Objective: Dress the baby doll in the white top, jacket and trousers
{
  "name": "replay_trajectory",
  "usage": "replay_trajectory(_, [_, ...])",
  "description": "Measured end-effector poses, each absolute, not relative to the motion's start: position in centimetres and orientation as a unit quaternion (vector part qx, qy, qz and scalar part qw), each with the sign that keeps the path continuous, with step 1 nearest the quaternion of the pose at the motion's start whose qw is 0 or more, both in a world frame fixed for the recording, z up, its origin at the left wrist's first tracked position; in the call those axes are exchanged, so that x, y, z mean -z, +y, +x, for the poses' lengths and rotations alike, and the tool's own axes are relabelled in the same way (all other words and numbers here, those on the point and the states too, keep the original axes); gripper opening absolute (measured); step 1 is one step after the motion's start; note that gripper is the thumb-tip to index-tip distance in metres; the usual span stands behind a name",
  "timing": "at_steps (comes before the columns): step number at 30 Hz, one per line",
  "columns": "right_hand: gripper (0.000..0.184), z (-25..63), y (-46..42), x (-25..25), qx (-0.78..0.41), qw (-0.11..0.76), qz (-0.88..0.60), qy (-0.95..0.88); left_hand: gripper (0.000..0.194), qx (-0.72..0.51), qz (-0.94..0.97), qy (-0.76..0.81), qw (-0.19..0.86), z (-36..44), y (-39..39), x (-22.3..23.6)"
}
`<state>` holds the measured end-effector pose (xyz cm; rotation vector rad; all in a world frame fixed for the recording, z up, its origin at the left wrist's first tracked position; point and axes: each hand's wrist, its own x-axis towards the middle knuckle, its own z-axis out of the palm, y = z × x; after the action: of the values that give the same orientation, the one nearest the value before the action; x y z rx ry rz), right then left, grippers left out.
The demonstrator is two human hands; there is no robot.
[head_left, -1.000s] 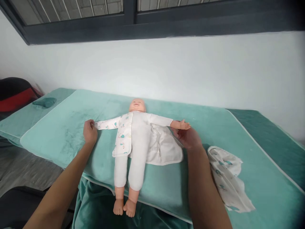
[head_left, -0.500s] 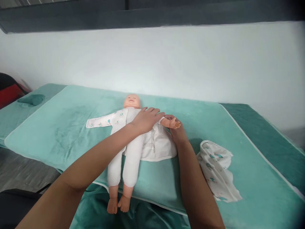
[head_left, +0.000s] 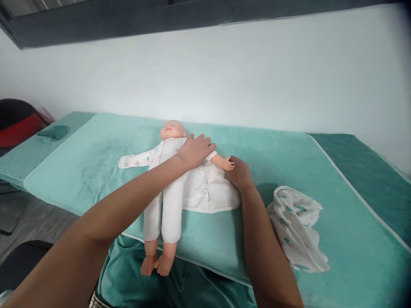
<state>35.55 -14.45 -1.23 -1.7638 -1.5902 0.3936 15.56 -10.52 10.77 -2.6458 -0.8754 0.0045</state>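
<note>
A baby doll (head_left: pixel 171 203) in white underclothes lies on its back, its bare feet over the mat's front edge. A white baby jacket (head_left: pixel 210 190) with a small print is spread open beneath it; one sleeve (head_left: pixel 138 160) lies out to the left. Across the doll's chest and shoulder rests my left hand (head_left: pixel 196 152), fingers stretched out. My right hand (head_left: pixel 240 173) is curled beside the doll's bare hand (head_left: pixel 228 163), at the jacket's right side. Its fingertips are hidden behind the doll's hand, so what they grip does not show.
A crumpled white printed garment (head_left: pixel 297 229) lies right of my right forearm. The green padded mat (head_left: pixel 289 162) runs along a white wall (head_left: pixel 205 77). At the far left are a small green cushion (head_left: pixel 54 131) and a black-and-red object (head_left: pixel 21 122).
The camera view has tilted and shifted slightly. The doll's head and forearm have turned a little; my right hand has curled further in beside the doll's hand. My left hand stays on the doll.
</note>
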Motion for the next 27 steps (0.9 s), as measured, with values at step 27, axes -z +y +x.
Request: replay_trajectory(27, [0.044, 32.7, -17.6, -3.4, -0.512, 0.643, -0.381, -0.423, 0.043, 0.017, -0.895, -0.437, 0.086, 16.9, -9.4, -8.8])
